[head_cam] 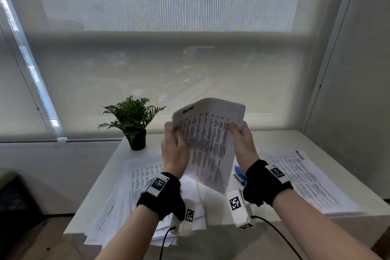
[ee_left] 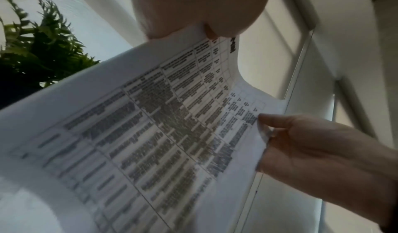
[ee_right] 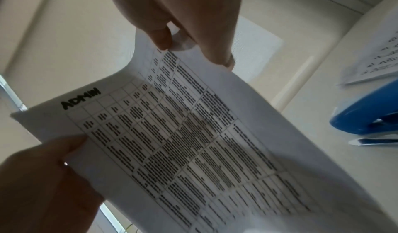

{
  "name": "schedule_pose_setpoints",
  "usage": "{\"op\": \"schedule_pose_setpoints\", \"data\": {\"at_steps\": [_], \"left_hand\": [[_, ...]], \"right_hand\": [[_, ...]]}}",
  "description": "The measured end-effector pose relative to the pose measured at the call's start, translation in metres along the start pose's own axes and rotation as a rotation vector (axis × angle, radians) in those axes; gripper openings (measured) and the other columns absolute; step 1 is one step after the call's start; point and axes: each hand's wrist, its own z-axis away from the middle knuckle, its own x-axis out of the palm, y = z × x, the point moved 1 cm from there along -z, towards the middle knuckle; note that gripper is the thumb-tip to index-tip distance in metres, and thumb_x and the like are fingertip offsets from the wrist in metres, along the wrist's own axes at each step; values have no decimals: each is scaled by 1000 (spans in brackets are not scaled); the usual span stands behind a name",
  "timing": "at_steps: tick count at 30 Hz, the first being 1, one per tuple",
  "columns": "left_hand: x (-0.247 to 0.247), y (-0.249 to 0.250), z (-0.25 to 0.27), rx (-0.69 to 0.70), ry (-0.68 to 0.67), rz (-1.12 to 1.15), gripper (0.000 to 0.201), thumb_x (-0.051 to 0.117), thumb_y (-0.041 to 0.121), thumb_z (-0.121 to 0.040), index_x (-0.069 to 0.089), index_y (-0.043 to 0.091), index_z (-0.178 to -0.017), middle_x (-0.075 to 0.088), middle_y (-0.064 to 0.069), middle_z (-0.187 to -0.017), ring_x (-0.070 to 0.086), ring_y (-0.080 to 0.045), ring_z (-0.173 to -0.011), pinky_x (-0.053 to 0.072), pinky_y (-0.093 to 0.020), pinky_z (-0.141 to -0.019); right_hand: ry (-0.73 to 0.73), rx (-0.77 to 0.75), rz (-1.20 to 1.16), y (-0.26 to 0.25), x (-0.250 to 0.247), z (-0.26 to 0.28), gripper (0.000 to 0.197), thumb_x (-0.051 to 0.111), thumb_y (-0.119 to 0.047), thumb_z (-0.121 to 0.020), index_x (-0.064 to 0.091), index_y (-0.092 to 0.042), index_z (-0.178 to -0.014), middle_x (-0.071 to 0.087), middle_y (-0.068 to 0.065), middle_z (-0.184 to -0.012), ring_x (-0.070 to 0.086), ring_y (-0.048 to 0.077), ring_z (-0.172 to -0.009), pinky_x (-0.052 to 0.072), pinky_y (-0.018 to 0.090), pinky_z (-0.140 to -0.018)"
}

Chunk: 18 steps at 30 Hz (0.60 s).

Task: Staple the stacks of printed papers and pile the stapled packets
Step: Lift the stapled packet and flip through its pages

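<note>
Both hands pinch one printed stack (head_cam: 207, 143): left hand (head_cam: 174, 150) and right hand (head_cam: 242, 143) on opposite long edges, long axis upright. Blue stapler (head_cam: 239, 173) on table just below-right of stack, nearer right hand.

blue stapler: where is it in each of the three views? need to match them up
Head: the blue stapler lies on the table, a sliver between the held sheet and the right hand.
Left wrist: not in view.
Right wrist: right edge, mid-height, right of the sheet.
Shared landmark: the held sheet itself, which fills the left wrist view too.
</note>
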Motion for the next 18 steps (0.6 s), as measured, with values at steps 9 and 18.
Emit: {"op": "schedule_pose_setpoints", "data": {"at_steps": [9, 18], "left_hand": [[-3, -38, 8, -166, -10, -8, 13, 35, 13, -98, 37, 10, -111, 52, -1, -80, 49, -23, -72, 35, -31, -60], [-3, -72, 11, -341, -184, 134, 25, 39, 20, -99, 51, 16, -121, 64, -5, -108, 60, -20, -97, 51, -35, -82]], "right_hand": [[-62, 60, 178, 27, 0, 5, 18, 45, -11, -97, 41, -21, -112, 59, -1, -98, 58, 14, -88, 49, 31, -78], [-26, 144, 333, 57, -5, 1, 21, 42, -13, -99, 44, -23, -117, 62, 0, -107, 59, 23, -101, 47, 42, -96]]}}
